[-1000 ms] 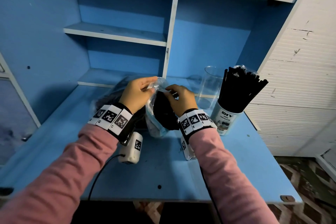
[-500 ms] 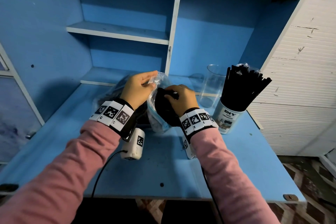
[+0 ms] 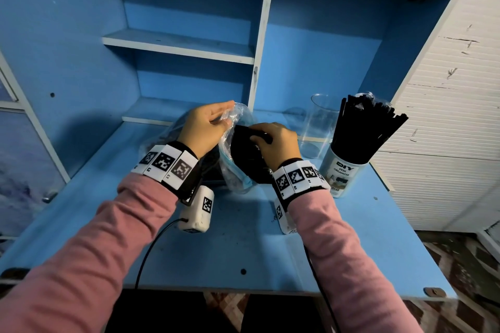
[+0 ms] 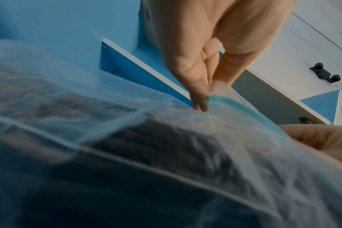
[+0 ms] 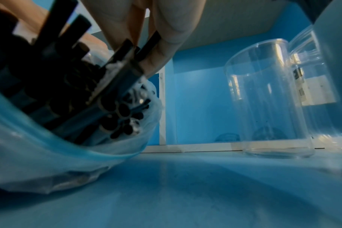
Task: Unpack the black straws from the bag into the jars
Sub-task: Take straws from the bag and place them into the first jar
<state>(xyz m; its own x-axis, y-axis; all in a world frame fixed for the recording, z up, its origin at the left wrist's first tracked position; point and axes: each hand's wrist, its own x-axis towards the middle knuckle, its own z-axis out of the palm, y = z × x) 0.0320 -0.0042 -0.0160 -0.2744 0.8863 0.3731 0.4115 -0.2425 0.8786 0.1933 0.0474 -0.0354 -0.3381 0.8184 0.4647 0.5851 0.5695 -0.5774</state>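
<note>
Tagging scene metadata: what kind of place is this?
Probably a home study or craft corner. A blue desk with a built-in shelf hutch, a "DIY Desk Organizer" jar of black straws, patterned floor.

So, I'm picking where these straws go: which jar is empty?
The clear jar nearer the right hand; the labelled jar beside it is full of straws.

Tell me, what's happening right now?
Left hand pinches bag mouth. Right hand grips straws inside. Empty jar waiting, unobstructed.
</note>
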